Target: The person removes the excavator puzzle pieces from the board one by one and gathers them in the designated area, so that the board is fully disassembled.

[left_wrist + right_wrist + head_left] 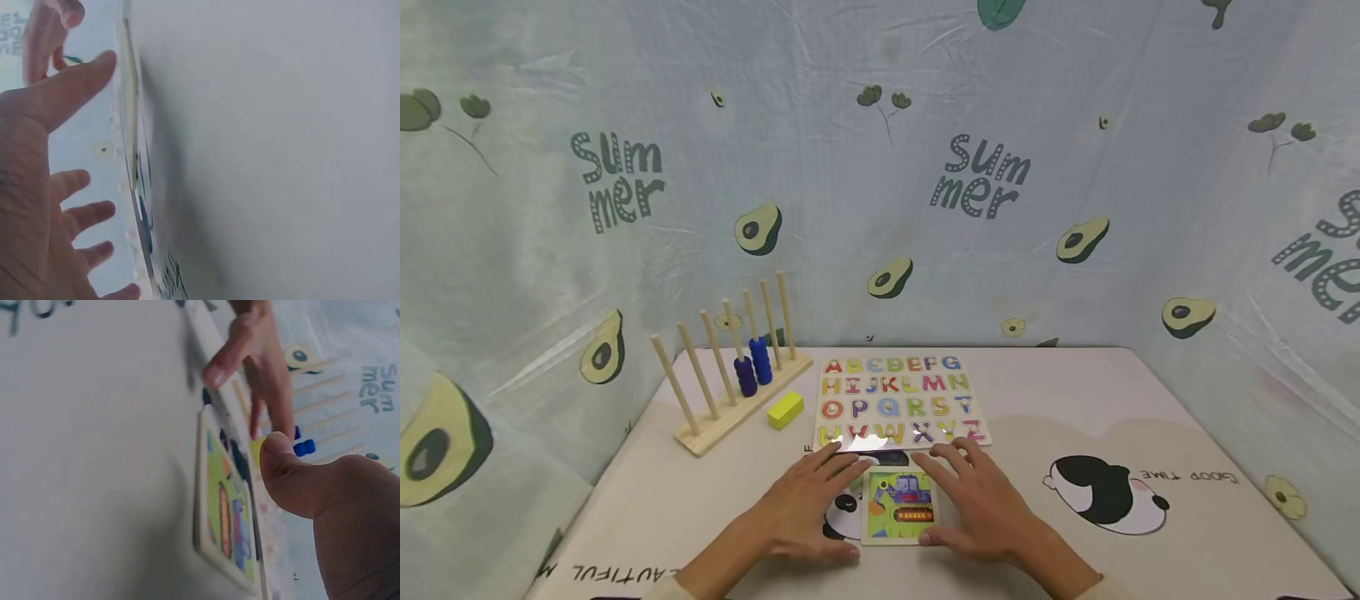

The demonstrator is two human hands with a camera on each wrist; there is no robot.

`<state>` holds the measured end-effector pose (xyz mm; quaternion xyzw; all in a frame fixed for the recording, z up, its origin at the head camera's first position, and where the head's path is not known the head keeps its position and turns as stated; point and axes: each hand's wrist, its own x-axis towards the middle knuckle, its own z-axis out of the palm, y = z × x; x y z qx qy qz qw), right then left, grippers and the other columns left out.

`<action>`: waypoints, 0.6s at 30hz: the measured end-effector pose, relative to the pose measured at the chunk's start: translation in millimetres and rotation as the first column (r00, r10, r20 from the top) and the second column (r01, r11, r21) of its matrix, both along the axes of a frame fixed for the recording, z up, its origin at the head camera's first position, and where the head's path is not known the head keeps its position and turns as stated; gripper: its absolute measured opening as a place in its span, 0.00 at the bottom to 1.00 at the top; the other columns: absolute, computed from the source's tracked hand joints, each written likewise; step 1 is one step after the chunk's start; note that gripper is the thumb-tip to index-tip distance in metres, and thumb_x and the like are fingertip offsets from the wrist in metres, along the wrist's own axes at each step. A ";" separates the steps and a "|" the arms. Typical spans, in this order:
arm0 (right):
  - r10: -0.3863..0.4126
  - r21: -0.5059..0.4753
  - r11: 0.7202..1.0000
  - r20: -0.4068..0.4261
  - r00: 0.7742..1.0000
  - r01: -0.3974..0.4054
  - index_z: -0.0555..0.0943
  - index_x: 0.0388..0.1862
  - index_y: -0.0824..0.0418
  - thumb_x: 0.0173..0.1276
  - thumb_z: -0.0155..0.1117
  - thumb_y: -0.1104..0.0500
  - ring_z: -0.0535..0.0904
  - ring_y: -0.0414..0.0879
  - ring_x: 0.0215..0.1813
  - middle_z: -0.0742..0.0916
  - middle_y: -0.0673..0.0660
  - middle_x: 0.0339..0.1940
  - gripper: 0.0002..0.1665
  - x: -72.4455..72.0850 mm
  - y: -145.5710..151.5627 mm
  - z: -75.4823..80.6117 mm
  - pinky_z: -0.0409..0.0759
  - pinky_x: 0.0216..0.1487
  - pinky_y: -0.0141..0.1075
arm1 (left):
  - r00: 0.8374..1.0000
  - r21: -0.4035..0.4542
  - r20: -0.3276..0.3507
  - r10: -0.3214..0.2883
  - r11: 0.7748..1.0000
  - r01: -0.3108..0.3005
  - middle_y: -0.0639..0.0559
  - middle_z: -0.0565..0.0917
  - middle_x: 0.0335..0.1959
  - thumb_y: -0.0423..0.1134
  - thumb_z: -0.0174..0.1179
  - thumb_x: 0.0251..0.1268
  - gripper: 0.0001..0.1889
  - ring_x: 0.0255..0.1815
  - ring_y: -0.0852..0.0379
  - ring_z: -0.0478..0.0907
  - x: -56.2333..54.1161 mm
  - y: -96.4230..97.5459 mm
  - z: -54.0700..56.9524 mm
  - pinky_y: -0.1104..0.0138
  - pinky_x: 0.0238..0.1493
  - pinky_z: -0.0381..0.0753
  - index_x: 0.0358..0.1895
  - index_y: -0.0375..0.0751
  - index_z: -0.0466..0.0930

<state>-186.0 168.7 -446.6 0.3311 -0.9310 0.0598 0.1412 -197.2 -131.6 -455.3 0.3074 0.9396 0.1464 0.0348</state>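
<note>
A small square picture puzzle (pixel 901 505) with an excavator on a green ground lies flat on the table. On its left side my left hand (pixel 808 508) hovers with fingers spread and the thumb near the lower left corner. My right hand (pixel 977 504) is at the other side, fingers apart, its thumb tip overlapping the lower right corner in the head view. Neither hand grips anything. In the right wrist view the puzzle (pixel 226 506) shows its pale wooden edge, below the right thumb (pixel 278 447). Both hands' fingertips reach toward the alphabet board (pixel 898 400) behind.
To the back left stands a wooden peg rack (pixel 745 408) with dark purple beads (pixel 745 377) and blue beads (pixel 761 361) on two pegs. A yellow block (pixel 786 411) lies beside it. The table cover (pixel 1150 433) has panda prints; printed cloth (pixel 880 183) hangs behind.
</note>
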 end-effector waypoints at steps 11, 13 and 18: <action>0.011 -0.132 0.991 0.218 0.976 0.019 0.75 0.70 0.48 0.59 0.69 0.27 0.68 0.46 0.57 0.78 0.49 0.60 0.46 -13.6 -27.2 -1.7 0.75 0.58 0.48 | 0.992 0.164 0.119 0.050 0.984 -0.070 0.50 0.69 0.71 0.70 0.74 0.40 0.57 0.74 0.44 0.59 -5.9 9.6 -4.4 0.41 0.73 0.61 0.76 0.46 0.65; 0.023 -0.161 0.987 0.256 0.966 0.019 0.75 0.70 0.47 0.59 0.69 0.29 0.66 0.44 0.55 0.78 0.48 0.58 0.44 -15.6 -30.8 -3.2 0.75 0.55 0.46 | 0.990 0.180 0.128 0.052 0.981 -0.075 0.50 0.69 0.71 0.69 0.75 0.40 0.57 0.74 0.44 0.58 -7.8 10.0 -6.6 0.42 0.74 0.60 0.76 0.46 0.65; 0.048 -0.230 0.973 0.356 0.933 0.038 0.76 0.69 0.46 0.61 0.71 0.33 0.65 0.45 0.55 0.77 0.47 0.56 0.40 -22.7 -39.2 -9.3 0.76 0.55 0.47 | 0.987 0.216 0.145 0.069 0.971 -0.099 0.51 0.69 0.70 0.68 0.76 0.39 0.56 0.73 0.45 0.57 -13.1 11.1 -13.3 0.40 0.73 0.58 0.75 0.48 0.67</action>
